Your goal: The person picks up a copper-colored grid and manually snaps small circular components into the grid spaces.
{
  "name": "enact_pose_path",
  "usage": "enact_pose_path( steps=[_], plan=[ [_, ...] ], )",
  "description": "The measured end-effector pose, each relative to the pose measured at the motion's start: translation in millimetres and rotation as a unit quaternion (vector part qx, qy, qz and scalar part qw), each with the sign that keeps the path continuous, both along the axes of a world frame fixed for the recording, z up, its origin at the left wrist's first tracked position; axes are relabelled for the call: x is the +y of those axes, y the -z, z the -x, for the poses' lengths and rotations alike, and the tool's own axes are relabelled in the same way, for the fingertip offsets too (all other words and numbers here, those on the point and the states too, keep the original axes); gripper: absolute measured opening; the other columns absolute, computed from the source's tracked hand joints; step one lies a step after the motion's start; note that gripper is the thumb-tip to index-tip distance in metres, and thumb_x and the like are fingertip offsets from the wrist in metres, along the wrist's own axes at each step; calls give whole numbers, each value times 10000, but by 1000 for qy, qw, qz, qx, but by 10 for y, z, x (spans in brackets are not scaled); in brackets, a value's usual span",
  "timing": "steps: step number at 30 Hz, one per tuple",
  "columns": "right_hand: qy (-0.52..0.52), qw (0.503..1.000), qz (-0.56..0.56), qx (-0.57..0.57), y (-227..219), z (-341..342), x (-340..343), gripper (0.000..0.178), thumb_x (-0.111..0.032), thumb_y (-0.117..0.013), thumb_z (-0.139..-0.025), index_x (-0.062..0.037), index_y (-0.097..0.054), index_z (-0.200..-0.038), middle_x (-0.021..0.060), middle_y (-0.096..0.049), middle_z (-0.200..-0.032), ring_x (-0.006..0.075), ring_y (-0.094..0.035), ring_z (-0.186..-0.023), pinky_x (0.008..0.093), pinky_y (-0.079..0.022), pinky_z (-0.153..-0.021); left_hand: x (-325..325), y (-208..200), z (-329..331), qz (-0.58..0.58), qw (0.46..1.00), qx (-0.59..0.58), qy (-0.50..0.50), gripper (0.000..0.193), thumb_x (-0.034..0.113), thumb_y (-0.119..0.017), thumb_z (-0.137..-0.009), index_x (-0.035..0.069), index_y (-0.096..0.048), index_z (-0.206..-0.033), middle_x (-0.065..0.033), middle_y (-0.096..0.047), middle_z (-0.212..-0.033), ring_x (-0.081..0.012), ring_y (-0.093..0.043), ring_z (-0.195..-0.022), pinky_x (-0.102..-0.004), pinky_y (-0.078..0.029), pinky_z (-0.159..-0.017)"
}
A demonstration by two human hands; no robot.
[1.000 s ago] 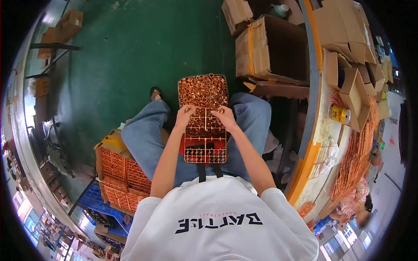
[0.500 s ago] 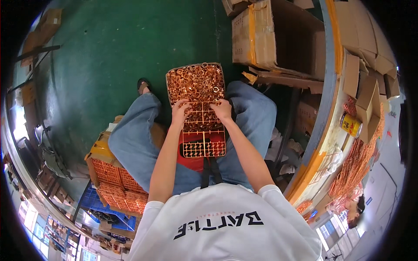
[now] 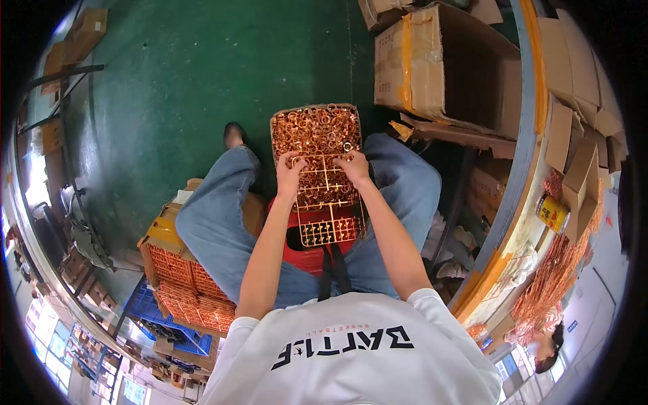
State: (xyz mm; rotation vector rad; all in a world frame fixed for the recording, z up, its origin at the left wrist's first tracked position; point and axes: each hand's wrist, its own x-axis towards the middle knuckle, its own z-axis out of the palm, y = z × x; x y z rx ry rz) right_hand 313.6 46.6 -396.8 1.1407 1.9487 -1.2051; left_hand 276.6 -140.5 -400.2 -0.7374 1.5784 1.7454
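Observation:
A copper-coloured grid frame [image 3: 329, 187] with thin bars lies over the near part of a box of rings, its finer-patterned lower end reaching toward my lap. My left hand [image 3: 289, 175] grips its upper left side, fingers curled at the edge. On the opposite side, my right hand [image 3: 355, 169] pinches the upper right edge. Under and beyond the frame, the shallow box [image 3: 273, 135] is filled with shiny copper-coloured rings [image 3: 314, 128]. It sits between my knees, with something red [image 3: 300, 260] beneath the frame's near end.
At my left stands an open carton [image 3: 152, 260] packed with orange-copper grid frames, above a blue crate [image 3: 145, 307]. A large cardboard box [image 3: 412, 64] stands far right. Along the right runs a bench edge [image 3: 520, 202] bearing a yellow can [image 3: 552, 213] and piled copper pieces [image 3: 557, 273]. A person [image 3: 543, 341] is beyond.
The whole view has shifted, so the scene sits lower and further right. Both hands have moved slightly farther up over the ring box, still holding the frame, which is a little more tilted.

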Motion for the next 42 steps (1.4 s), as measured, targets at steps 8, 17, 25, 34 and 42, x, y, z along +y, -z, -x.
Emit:
enact_pose_path(
  steps=[8,17,25,34,42],
  plan=[
    [-28,998,-24,56,264,-34,53,470,-278,-697,-734,51,-546,-1035,192,-552,-1092,291,-522,-1023,356,-410,-854,-5,530,19,188,974,107,73,334,58,-633,-770,52,-461,-1056,-61,-508,-908,-128,-562,-730,-247,-450,-618],
    [-27,990,-86,107,302,-8,-6,364,-268,-692,-711,27,-553,-873,171,-586,-921,291,-559,-862,365,-423,-758,-71,664,-29,188,976,110,14,447,85,-691,-719,27,-437,-1083,-80,-453,-979,-142,-521,-759,-268,-447,-654],
    [-24,990,-103,90,252,21,-15,354,-259,-692,-720,20,-541,-877,181,-583,-887,307,-553,-850,373,-420,-747,97,271,53,199,979,42,-8,551,116,-702,-708,35,-415,-1170,-120,-423,-1157,-194,-475,-997,-300,-424,-812],
    [-54,977,-147,147,421,-55,-48,302,-202,-679,-732,5,-543,-906,156,-568,-924,302,-538,-906,370,-422,-790,30,352,18,184,979,84,7,549,95,-681,-717,34,-414,-1193,-103,-424,-1191,-214,-451,-1071,-319,-384,-889],
    [-56,975,-153,150,338,-45,-121,337,-165,-647,-759,-13,-513,-1028,154,-505,-1037,305,-517,-930,361,-416,-808,-34,403,-6,165,981,96,35,577,83,-662,-728,43,-405,-1243,-117,-411,-1227,-197,-466,-1046,-295,-437,-809]
  ],
)
